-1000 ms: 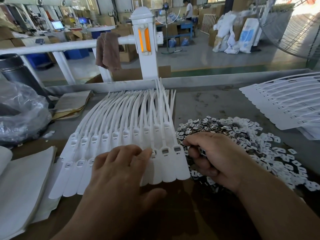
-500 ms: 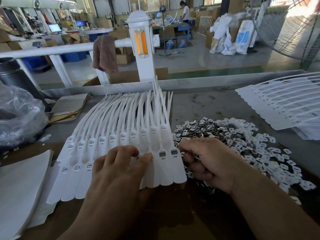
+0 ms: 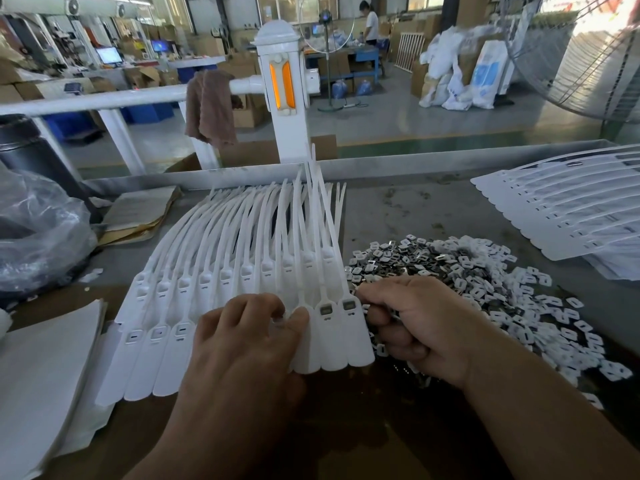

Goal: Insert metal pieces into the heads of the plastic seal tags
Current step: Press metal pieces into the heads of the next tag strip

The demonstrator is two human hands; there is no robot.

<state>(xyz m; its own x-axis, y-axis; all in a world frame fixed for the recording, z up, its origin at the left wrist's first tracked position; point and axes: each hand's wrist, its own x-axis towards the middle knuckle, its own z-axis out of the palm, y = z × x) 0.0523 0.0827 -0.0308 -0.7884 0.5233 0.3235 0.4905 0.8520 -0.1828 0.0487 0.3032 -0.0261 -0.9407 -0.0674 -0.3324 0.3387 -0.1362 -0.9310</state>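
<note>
Left hand (image 3: 242, 344) was down, palm to the desk (image 3: 415, 209), fingers arched, fingertips and thumb pressing on the tags (image 3: 332, 337). Left forearm (image 3: 194, 438) ran straight up from the near edge, wrist level. Right hand (image 3: 415, 327) sat just beside it on the right, knuckles up, fingers curled in around a clutch of pieces (image 3: 381, 348). Its thumb and forefinger poked left, tips right at the end tag's head; whether they pinched a single piece, couldn't tell. Right forearm (image 3: 536, 410) came in on a diagonal from the near right corner. Both arms bare, the hands close but not crossed.
</note>
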